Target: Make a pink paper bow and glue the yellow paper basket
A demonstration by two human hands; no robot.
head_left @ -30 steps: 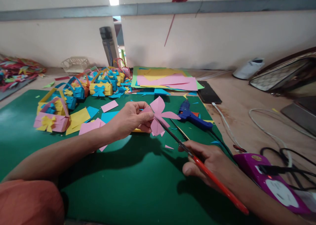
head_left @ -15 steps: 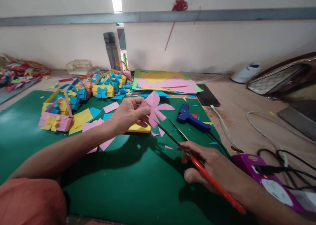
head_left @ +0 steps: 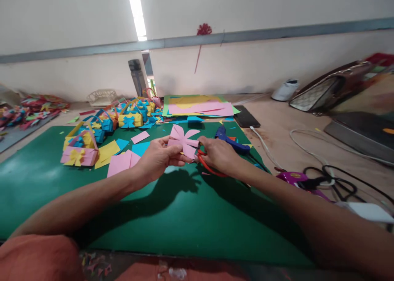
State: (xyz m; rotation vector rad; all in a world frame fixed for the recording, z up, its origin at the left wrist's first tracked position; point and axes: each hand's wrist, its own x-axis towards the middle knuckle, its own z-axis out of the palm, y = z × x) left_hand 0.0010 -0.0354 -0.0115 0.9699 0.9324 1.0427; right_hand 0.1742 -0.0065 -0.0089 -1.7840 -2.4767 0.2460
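My left hand point(head_left: 163, 155) pinches a pink paper cut-out point(head_left: 183, 140), shaped like a flower with several petals, between thumb and fingers above the green mat point(head_left: 172, 225). Close on its right side is my right hand point(head_left: 217, 153), closed around scissors with red handles point(head_left: 211, 168). The right fingertips are at the cut-out's right petals; whether they pinch the paper I cannot tell. The scissor blades are mostly hidden. Pink paper pieces point(head_left: 120, 165) and a yellow piece point(head_left: 106, 153) lie left of my left hand.
Small paper bags with bows point(head_left: 89, 157) stand at the left. Behind are stacked coloured sheets point(head_left: 200, 107) and a phone point(head_left: 247, 116). A blue glue gun point(head_left: 232, 143) lies beyond my right hand. Cables point(head_left: 335, 182) and a purple power strip point(head_left: 292, 177) are at the right.
My right hand has moved up and left to the pink cut-out, and the scissors have swung so their blades no longer point at it in plain sight. The camera view has shifted.
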